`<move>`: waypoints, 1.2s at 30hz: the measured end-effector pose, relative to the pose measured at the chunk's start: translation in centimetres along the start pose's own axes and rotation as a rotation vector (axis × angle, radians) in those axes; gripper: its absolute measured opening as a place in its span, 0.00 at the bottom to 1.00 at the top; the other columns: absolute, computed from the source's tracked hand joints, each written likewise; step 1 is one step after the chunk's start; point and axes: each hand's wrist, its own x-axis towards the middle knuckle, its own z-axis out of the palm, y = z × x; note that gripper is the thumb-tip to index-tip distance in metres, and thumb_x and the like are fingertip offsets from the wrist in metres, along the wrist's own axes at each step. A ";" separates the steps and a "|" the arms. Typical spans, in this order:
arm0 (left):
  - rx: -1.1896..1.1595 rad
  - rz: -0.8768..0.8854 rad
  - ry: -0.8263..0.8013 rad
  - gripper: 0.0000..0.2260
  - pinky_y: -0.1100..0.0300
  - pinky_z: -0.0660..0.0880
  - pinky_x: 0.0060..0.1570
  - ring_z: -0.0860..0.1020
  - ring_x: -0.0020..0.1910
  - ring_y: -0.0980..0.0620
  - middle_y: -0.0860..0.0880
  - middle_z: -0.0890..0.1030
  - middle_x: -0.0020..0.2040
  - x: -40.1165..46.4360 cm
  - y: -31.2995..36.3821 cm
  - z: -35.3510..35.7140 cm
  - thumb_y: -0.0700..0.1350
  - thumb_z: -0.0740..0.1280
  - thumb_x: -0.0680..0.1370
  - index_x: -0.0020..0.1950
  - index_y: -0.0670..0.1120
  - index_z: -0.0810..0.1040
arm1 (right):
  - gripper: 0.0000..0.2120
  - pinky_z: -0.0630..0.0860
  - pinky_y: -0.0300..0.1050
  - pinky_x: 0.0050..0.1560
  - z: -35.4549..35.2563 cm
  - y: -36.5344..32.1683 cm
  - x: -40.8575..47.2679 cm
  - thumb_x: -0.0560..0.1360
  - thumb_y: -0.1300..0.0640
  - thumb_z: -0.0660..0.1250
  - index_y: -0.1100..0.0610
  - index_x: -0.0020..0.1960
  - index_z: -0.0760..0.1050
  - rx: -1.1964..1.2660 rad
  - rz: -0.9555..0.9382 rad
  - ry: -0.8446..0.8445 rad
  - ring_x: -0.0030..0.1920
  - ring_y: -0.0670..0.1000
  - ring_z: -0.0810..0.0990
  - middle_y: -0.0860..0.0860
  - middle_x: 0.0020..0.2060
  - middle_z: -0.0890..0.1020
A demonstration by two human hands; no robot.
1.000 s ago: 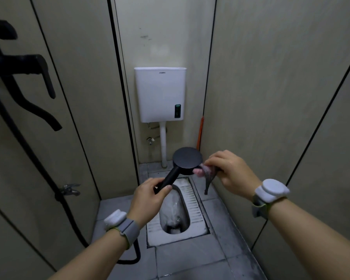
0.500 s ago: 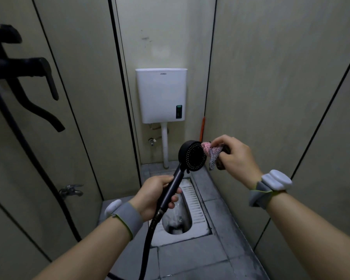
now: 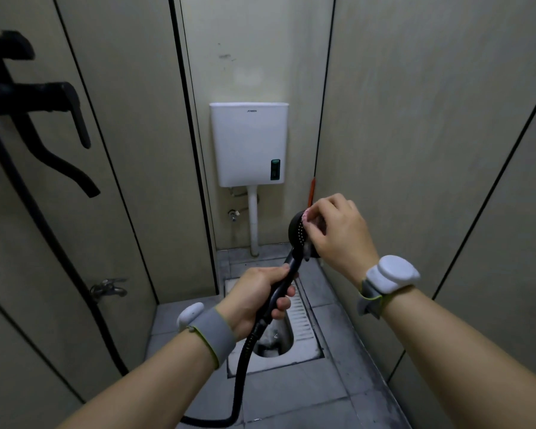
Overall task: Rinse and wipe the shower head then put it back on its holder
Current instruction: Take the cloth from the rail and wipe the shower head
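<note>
My left hand (image 3: 254, 300) fist-grips the shower head (image 3: 297, 232) by its handle. Right hand (image 3: 338, 230) fingers pinch a cloth (image 3: 307, 215) vs the face. Prob light, stiff, slick when wet.

There is a single view, a wide-angle camera worn on the person's head, looking forward and down into a narrow stall. It faces the white cistern (image 3: 249, 144) on the back wall at 12 o'clock, with the squat pan (image 3: 294, 329) on the floor below centre. Both forearms enter from 6 o'clock, close to the lens. Wall panels bow outward at 3 and 9 o'clock from lens distortion.
</note>
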 end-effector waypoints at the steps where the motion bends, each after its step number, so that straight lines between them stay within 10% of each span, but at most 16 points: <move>1: 0.014 0.036 0.022 0.12 0.65 0.61 0.19 0.67 0.23 0.53 0.46 0.73 0.32 0.0 -0.1 0.2 0.46 0.60 0.82 0.57 0.38 0.73 | 0.08 0.67 0.44 0.50 0.1 -0.1 0.1 0.72 0.59 0.68 0.57 0.51 0.76 -0.015 -0.003 0.005 0.49 0.57 0.73 0.53 0.49 0.77; 4: 0.045 0.117 0.081 0.10 0.65 0.61 0.19 0.66 0.23 0.53 0.45 0.73 0.32 0.2 -0.3 0.3 0.45 0.61 0.82 0.54 0.38 0.74 | 0.18 0.66 0.46 0.53 0.2 -0.3 0.2 0.70 0.64 0.67 0.61 0.60 0.74 0.001 0.035 0.019 0.52 0.59 0.74 0.57 0.53 0.78; 23: 0.208 0.262 0.259 0.09 0.63 0.63 0.21 0.68 0.23 0.52 0.46 0.74 0.31 1.4 -1.1 -0.9 0.45 0.61 0.82 0.53 0.42 0.79 | 0.07 0.74 0.47 0.46 2.4 -0.9 0.5 0.73 0.56 0.69 0.57 0.48 0.76 0.198 0.161 0.115 0.45 0.53 0.78 0.52 0.44 0.80; 31: 0.225 0.287 0.327 0.10 0.62 0.62 0.20 0.67 0.23 0.51 0.47 0.73 0.30 1.5 -1.0 -0.5 0.46 0.61 0.82 0.48 0.44 0.79 | 0.05 0.66 0.36 0.45 3.3 -1.5 -0.8 0.71 0.66 0.68 0.59 0.44 0.79 0.090 -0.110 0.075 0.44 0.53 0.75 0.52 0.44 0.81; 36: 0.182 0.239 0.300 0.10 0.63 0.63 0.20 0.68 0.22 0.52 0.47 0.74 0.29 1.2 -0.9 -1.0 0.46 0.61 0.82 0.50 0.42 0.79 | 0.05 0.74 0.48 0.44 2.9 -0.1 -1.5 0.72 0.63 0.68 0.56 0.44 0.82 -0.006 -0.219 -0.134 0.43 0.54 0.76 0.50 0.44 0.80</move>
